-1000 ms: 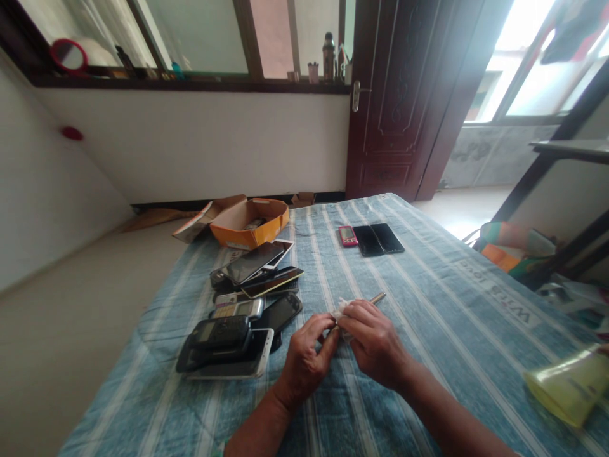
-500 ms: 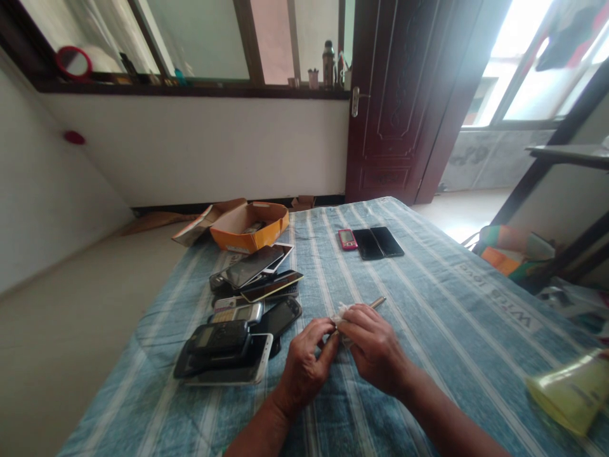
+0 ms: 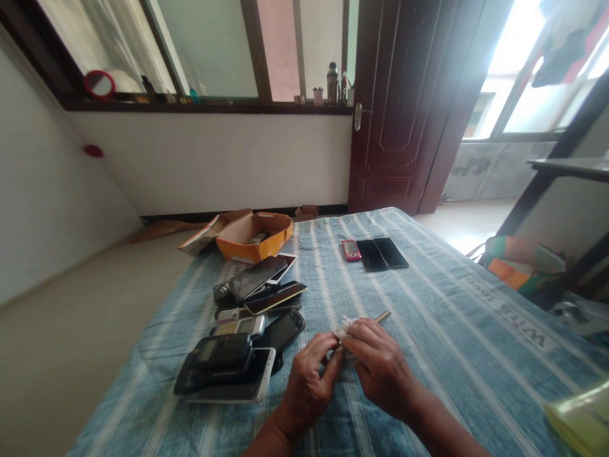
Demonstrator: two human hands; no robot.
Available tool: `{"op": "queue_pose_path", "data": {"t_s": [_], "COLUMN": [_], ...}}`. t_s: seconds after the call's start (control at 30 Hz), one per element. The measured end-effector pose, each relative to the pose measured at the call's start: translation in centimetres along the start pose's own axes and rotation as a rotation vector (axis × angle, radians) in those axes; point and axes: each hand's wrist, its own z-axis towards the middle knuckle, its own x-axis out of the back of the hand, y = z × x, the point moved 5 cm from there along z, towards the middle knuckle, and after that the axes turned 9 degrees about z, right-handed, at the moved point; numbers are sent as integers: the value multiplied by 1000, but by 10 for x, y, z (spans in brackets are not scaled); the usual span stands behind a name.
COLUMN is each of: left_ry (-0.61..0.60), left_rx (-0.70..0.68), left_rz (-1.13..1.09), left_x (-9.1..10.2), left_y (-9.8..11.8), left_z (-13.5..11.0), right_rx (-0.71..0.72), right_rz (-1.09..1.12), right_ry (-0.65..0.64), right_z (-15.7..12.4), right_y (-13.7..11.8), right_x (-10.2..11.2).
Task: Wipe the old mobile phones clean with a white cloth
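My left hand [image 3: 311, 374] is closed, its thumb and fingers pinching the near end of a slim, metallic-looking bar [image 3: 383, 316]. A crumpled white tissue [image 3: 346, 328] is bunched under the fingers of my right hand [image 3: 378, 355], which wraps it round the bar. The bar's far end pokes out past my right knuckles; most of its length is hidden, and I cannot tell its kind. Left of my hands lies a loose pile of several old mobile phones, among them a black slider phone [image 3: 284, 330] and a white-edged smartphone [image 3: 266, 376].
An orange cardboard box [image 3: 280, 238] with its lid open stands at the far left of the cloth-covered table [image 3: 323, 285]. Towards the back lie a pink phone [image 3: 351, 250] and two black smartphones [image 3: 387, 252] side by side. Something yellow and translucent [image 3: 583, 416] sits at the right edge.
The view has tilted slightly, so everything sits lower in the picture. Both hands keep their hold on the bar and the tissue, with little visible movement.
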Motion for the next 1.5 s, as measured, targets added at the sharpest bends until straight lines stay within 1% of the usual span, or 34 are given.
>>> {"op": "queue_pose_path", "data": {"t_s": [0.27,0.43,0.57,0.7,0.97,1.03,1.1,1.13,1.2,1.27,1.33,1.4,1.5], "left_ry": [-15,-62,-66,-63,-64,-60,-60,-63,-79,-93,-92,-84,-78], "left_rx": [16,44,80,102,112,108,109,111,115,111,101,94,101], "left_rz": [-52,-82,-90,-72,-67,-69,-68,-68,-73,-82,-88,-88,-88], "left_x": [0,-2,-3,-3,-1,-2,-2,-2,-3,-3,-3,-2,-2], "left_y": [1,2,-1,-2,0,-1,-2,-2,-3,-3,-2,-2,-1], "left_z": [0,0,-2,-2,-1,-1,-1,-2,-2,-2,-2,-1,-1], "right_rx": [36,82,59,6,-56,-67,-35,-7,52,83,91,79,66], "right_rz": [-13,-42,-92,-199,-317,-352,-353,-332,-260,-192,-154,-139,-137], "right_ry": [14,28,7,74,192,264,329,336,286,178,108,78,82], "right_z": [0,-1,-1,-6,-13,-14,-14,-14,-11,-9,-7,-6,-4], "right_y": [-3,-6,3,21,43,44,37,31,17,5,-2,-4,-3], "right_x": [0,-2,6,19,33,38,40,39,30,16,6,1,1]}}
